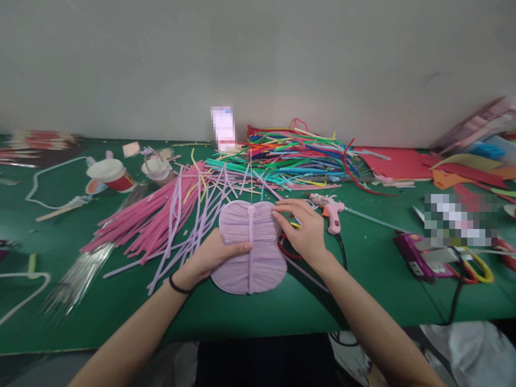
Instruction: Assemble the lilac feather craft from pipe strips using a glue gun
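Note:
A lilac piece shaped like butterfly wings (266, 263), built from rows of fuzzy stems with a raised strip down its middle, is held up over the front of the table. A thin wire sticks up from its top. My left hand (215, 251) grips its left side, with the thumb lying on the middle strip. At the upper right edge, my right hand (302, 226) pinches the rim between thumb and fingers. Loose lilac stems (197, 226) lie to the left of the piece, beside a bundle of pink stems (149, 215).
Multicoloured stems (290, 156) and a phone (223, 129) are at the back. A pink glue gun (332, 212) with a cable lies right of my right hand. Cups (110, 174) stand left; a purple tool (415, 255), scissors (479, 266) and red sheets (395, 163) lie right.

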The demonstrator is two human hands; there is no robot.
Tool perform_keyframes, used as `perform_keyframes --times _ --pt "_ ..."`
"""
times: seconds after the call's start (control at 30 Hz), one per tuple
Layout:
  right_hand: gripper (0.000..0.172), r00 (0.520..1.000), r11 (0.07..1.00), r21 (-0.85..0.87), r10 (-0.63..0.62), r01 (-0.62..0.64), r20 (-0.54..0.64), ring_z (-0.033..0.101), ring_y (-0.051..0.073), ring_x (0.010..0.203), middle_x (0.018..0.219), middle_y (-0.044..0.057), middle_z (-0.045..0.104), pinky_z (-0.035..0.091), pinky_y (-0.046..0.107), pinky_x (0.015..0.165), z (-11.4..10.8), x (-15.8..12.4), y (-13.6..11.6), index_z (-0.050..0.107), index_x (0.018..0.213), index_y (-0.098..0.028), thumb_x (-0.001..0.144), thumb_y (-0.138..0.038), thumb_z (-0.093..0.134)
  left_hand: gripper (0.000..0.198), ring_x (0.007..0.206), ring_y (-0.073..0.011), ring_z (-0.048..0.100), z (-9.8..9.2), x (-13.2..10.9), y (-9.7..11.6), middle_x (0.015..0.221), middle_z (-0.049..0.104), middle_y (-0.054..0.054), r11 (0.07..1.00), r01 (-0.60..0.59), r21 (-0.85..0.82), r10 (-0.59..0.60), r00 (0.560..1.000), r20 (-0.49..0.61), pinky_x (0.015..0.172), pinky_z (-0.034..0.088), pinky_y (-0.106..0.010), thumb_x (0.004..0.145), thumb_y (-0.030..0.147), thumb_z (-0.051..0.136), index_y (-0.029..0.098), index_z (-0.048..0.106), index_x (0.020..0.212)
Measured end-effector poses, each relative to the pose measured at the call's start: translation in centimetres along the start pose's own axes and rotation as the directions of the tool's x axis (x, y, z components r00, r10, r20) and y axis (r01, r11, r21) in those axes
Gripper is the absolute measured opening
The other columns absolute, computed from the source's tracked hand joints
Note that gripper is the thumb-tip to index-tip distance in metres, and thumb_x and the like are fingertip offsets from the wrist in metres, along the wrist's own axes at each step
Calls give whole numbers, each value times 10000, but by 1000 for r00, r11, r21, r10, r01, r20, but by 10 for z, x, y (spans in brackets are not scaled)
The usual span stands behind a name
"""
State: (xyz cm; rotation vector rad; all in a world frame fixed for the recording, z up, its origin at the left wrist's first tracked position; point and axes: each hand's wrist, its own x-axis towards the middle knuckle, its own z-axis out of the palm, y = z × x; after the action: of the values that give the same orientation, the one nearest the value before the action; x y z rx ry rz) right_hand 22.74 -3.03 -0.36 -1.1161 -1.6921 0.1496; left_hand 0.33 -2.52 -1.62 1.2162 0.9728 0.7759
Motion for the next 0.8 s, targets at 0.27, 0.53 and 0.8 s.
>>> perform_keyframes --times 0.27,0.53,0.8 --pt "77 999 998 -46 -31 32 31 640 216 974 997 79 706 514 388 853 2 -1 10 601 932 -225 974 -216 537 629 1212 -366 637 1 0 -1 1279 708 -125 998 45 -44 -45 999 -18 1074 481 -513 666 336 887 168 676 1234" --pt "78 999 996 81 -36 33 36 611 192 992 1013 79 652 472 367 896 1 -2 4 543 932 -221 991 -210 492 652 1181 -354 660 -9 3 -2 1290 701 -140 965 92 -244 -114 990 -77 1031 525 -473 673 323 888 181 650 1263" --pt "320 986 982 84 169 -167 -10 583 164 777 794 32 613 447 316 739 -2 0 2 589 838 -216 1042 -305 360 636 1212 -366 638 -6 -1 3 1242 726 -136 984 117 -137 -119 993 -10 1053 505 -496 652 330 899 170 674 1225"
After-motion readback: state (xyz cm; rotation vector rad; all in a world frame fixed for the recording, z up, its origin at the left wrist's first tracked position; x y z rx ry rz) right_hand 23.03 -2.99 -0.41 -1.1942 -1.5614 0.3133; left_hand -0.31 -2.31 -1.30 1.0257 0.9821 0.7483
